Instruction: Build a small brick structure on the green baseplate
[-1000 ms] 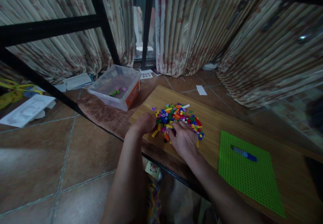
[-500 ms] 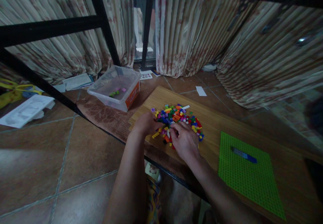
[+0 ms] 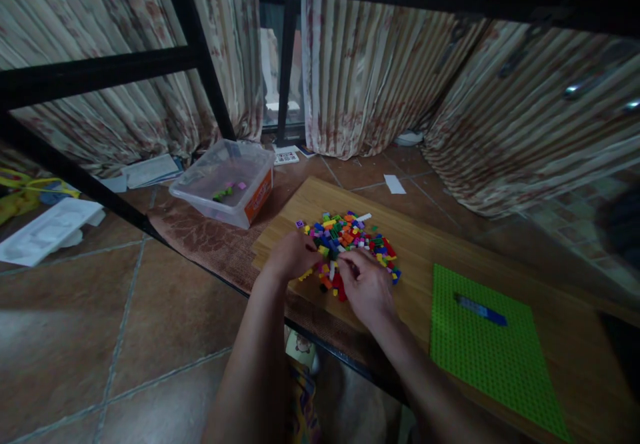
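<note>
Both hands, left hand (image 3: 290, 257) and right hand (image 3: 365, 284), rest curled at the near edge of the brick pile (image 3: 350, 237) on the board (image 3: 425, 244), fingertips close together among bricks; what they pinch I cannot tell.

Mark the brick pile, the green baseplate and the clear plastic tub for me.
brick pile (image 3: 356, 236), head view, on the mixed coloured bricks at the pile's middle.
green baseplate (image 3: 480, 357), head view, on bare studs below the blue piece.
clear plastic tub (image 3: 226, 181), head view, on its near clear wall.
</note>
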`<state>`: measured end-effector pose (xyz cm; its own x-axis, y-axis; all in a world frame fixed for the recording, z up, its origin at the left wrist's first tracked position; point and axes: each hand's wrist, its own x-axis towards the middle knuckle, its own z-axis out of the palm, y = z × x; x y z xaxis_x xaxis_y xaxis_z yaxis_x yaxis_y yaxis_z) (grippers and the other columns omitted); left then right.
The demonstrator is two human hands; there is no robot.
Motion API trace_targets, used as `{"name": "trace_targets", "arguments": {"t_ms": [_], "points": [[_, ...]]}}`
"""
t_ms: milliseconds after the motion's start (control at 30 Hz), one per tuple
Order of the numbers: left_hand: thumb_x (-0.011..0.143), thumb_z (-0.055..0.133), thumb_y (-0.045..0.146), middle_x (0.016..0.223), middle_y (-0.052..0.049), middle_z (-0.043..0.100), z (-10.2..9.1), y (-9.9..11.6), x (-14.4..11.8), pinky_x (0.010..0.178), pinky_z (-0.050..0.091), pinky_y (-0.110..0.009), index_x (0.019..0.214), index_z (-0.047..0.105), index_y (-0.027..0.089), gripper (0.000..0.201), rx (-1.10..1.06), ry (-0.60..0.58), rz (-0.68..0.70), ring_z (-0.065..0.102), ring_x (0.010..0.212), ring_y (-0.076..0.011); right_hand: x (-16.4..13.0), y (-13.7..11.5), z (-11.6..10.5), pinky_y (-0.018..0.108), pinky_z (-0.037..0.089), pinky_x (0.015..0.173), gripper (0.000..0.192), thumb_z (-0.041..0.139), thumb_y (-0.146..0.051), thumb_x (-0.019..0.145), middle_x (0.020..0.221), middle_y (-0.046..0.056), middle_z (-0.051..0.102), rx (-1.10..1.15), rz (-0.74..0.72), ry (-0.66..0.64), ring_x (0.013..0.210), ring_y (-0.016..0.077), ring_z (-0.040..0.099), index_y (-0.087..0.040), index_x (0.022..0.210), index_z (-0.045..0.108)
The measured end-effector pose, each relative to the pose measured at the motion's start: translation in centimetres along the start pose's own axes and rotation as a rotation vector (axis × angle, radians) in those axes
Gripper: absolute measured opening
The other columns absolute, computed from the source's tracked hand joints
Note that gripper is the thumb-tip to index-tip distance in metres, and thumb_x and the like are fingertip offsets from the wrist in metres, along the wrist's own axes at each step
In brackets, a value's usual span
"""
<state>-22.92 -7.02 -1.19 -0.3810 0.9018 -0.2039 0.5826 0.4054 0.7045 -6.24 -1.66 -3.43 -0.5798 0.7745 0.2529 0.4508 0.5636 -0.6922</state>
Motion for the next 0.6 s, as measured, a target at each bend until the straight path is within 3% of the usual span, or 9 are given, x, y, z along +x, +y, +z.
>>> {"name": "trace_targets", "arguments": {"t_ms": [100,200,300,400,500,600], "points": [[0.075,0.059,0.033,0.059,0.002,0.06,-0.2,-0.3,-0.1,0.051,0.037,-0.019,0.068,0.064,0.015,0.02,-0.24,-0.077,0.132,0.051,0.054,-0.0092,0.5,-0.3,-0.1,0.029,0.047,0.068,0.024,0.059,-0.038,0.083,0.088,0.004,0.069,0.376,0.195,0.027,0.074,0.0163,0.061,-0.02,0.096,0.068],[0.077,0.061,0.04,0.06,0.002,0.06,-0.2,0.6,-0.4,0.049,0.037,-0.018,0.074,0.062,0.015,0.025,-0.452,-0.211,0.15,0.05,0.051,-0.0081,1.3,-0.8,-0.1,0.026,0.046,0.057,0.031,0.069,-0.045,0.073,0.078,0.001,0.069,0.697,0.369,0.02,0.064,0.0144,0.059,-0.02,0.093,0.068],[0.074,0.066,0.043,0.061,0.001,0.059,-0.2,1.8,-0.7,0.048,0.038,-0.018,0.074,0.06,0.014,0.03,-0.634,-0.332,0.128,0.051,0.051,-0.0074,1.9,-1.1,-0.5,0.024,0.043,0.05,0.029,0.075,-0.044,0.067,0.064,-0.002,0.064,0.849,0.404,0.011,0.052,0.0105,0.052,-0.019,0.081,0.069],[0.073,0.068,0.043,0.066,0.0,0.061,-0.3,2.3,-0.9,0.05,0.041,-0.018,0.078,0.06,0.013,0.032,-0.743,-0.374,0.124,0.052,0.052,-0.0066,2.2,-1.0,-1.0,0.023,0.044,0.051,0.029,0.077,-0.042,0.064,0.061,-0.003,0.061,0.96,0.422,-0.05,0.05,0.0089,0.051,-0.019,0.079,0.07],[0.074,0.067,0.04,0.065,0.0,0.061,-0.5,1.8,-0.8,0.051,0.042,-0.018,0.08,0.061,0.013,0.028,-0.736,-0.362,0.114,0.052,0.051,-0.0063,2.3,-0.4,-1.2,0.025,0.046,0.054,0.026,0.074,-0.042,0.067,0.064,-0.002,0.064,0.939,0.42,-0.138,0.053,0.0102,0.054,-0.019,0.079,0.07],[0.074,0.063,0.031,0.057,0.001,0.06,-0.5,0.7,-0.6,0.048,0.039,-0.018,0.069,0.061,0.014,0.018,-0.508,-0.247,0.06,0.052,0.048,-0.0078,2.3,0.6,-1.0,0.027,0.046,0.058,0.019,0.067,-0.038,0.075,0.066,-0.001,0.064,0.587,0.284,-0.137,0.057,0.0132,0.056,-0.02,0.079,0.07]]}}
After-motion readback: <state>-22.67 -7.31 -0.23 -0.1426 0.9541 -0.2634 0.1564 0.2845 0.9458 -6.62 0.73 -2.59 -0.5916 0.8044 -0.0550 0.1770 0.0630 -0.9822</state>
